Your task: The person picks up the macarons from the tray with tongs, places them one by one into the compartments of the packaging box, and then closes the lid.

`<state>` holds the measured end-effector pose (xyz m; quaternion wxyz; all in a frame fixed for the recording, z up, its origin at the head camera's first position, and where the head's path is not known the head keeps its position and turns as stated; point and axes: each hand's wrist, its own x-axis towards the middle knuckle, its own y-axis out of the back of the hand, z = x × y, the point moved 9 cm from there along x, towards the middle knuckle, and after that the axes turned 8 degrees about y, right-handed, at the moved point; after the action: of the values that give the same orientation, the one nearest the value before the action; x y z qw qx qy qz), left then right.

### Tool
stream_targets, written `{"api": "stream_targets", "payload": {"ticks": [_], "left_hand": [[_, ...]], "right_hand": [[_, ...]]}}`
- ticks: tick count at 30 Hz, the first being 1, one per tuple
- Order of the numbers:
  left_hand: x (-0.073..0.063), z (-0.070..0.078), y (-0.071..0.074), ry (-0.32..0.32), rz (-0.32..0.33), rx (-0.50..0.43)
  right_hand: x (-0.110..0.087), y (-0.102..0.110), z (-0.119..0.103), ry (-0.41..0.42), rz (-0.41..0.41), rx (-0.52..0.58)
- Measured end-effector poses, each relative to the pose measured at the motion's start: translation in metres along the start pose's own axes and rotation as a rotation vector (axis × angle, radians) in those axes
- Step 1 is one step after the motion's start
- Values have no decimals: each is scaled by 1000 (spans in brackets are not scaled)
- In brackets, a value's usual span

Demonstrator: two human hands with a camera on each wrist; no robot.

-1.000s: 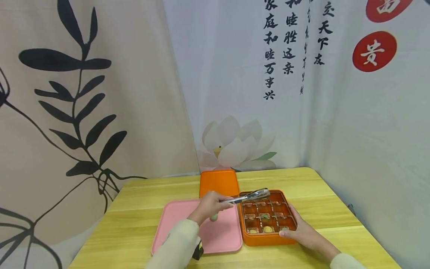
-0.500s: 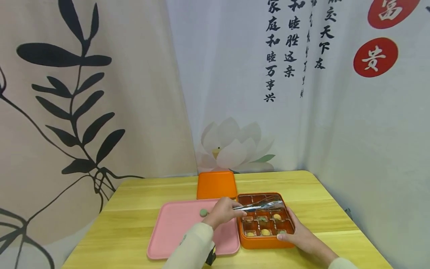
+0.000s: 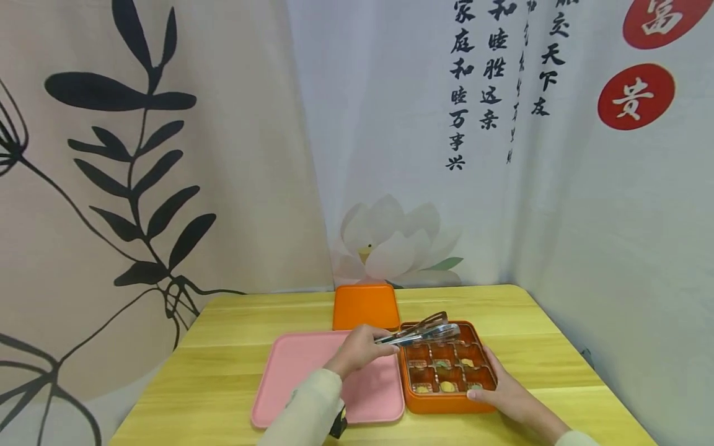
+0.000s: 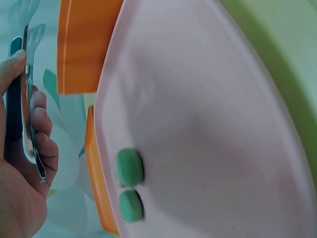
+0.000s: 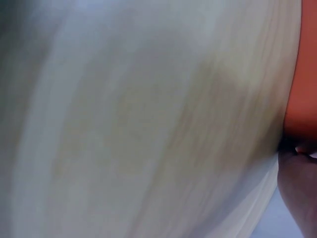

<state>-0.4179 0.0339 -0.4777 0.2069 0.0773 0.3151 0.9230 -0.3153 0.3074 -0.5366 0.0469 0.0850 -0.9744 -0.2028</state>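
Observation:
My left hand point(image 3: 359, 350) grips metal tongs point(image 3: 428, 333) above the back left of an orange box point(image 3: 446, 406). The tongs' arms are spread, with nothing showing between them. Inside the box, a clear divided insert has yellow macarons point(image 3: 447, 386) and green ones in its middle and front compartments. My right hand point(image 3: 510, 391) holds the box by its front right corner, thumb at the front rim and fingers along the side. In the left wrist view, two green macarons point(image 4: 130, 167) lie near the edge of the pink tray point(image 4: 213, 148); the left arm hides them from the head view.
An orange lid point(image 3: 365, 306) lies behind the pink tray, at the back of the wooden table point(image 3: 223, 347). The tray stands close against the box's left side. A printed curtain point(image 3: 251, 155) hangs behind the table.
The tongs moved right over the box, then rose and came back left with their arms spread. A yellow macaron now sits in the right middle compartment. The right hand keeps its hold.

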Motion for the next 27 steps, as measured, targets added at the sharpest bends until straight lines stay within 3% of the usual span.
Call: {"api": "stream_targets", "payload": {"ticks": [4,10,17,23,27], "left_hand": [[-4,-11,8,48,-14,-76],[-12,-19,26,6,2,-80],[-20,-36,49,36,29,-92],[-28,-49,73,36,68,-16],[-39,-65,91,61,106,31]], "right_hand": [[0,-1,-2,30,-5,27],[-1,-1,0,17,-15,30],[-2,1,1,11,-9,-26],[-1,0,-1,16,-19,-4],[-1,0,-2,17,-20,2]]}}
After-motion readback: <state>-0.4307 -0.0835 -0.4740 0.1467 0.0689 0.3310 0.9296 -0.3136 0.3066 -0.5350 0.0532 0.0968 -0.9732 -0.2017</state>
